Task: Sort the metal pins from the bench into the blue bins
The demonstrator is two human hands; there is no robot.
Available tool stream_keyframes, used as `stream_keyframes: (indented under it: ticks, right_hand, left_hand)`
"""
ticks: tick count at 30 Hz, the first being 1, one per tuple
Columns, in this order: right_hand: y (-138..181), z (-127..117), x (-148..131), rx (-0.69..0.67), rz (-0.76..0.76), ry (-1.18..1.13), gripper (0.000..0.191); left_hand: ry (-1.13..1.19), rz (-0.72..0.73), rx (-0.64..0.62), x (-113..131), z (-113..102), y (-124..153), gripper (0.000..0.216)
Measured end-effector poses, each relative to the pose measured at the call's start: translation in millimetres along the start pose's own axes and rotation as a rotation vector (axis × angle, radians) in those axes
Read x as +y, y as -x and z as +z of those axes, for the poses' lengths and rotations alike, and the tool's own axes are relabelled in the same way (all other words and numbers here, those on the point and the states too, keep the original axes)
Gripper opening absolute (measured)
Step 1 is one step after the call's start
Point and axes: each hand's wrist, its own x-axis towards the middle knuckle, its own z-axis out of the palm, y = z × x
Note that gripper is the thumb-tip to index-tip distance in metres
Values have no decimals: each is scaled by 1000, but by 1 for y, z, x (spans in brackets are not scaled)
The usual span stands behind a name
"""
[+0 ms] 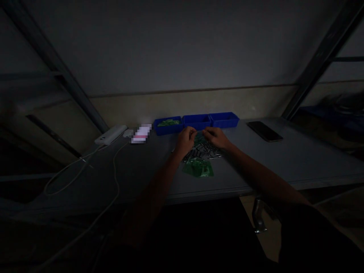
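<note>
My left hand (186, 141) and my right hand (215, 136) are close together over the table, fingertips pinched. Between them hangs a small green plastic bag (199, 137), its upper edge at my fingers; what is inside it is too dark to make out. Under my hands lies a loose pile of small shiny metal parts (203, 151), some of them long and thin like pins or screws. In front of the pile, nearer to me, several flat green plastic bags (198, 168) overlap on the tabletop.
Three blue bins stand in a row behind my hands: the left bin (168, 131) contains green bags, beside a middle bin (196, 121) and a right bin (224, 120). A black phone (265, 131) lies right. Left are a white power strip (111, 135), a cable (116, 170) and a blurred-out screen (141, 134).
</note>
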Motion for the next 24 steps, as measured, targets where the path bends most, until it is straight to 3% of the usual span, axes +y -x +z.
stream_keyframes:
  ticks: [9,12,16,18,24]
  right_hand:
    - [-3,-4,3,41,42,21,43]
    - [-10,-13,18,197,82,102,41]
    - [-21,-33,45,513,279,360,35]
    - [-24,-41,55,593,384,470,33]
    - [-25,-42,68,506,584,594,36]
  left_hand:
    - [-160,-32,-121,10,-1,3,26]
    - [-156,-13,-265,18,-1,9,29]
    - [-102,176,-565,35,-5,18,18]
    - [-105,250,-662,43,-8,22,13]
    - [-253,293,-713,47,-9,28,13]
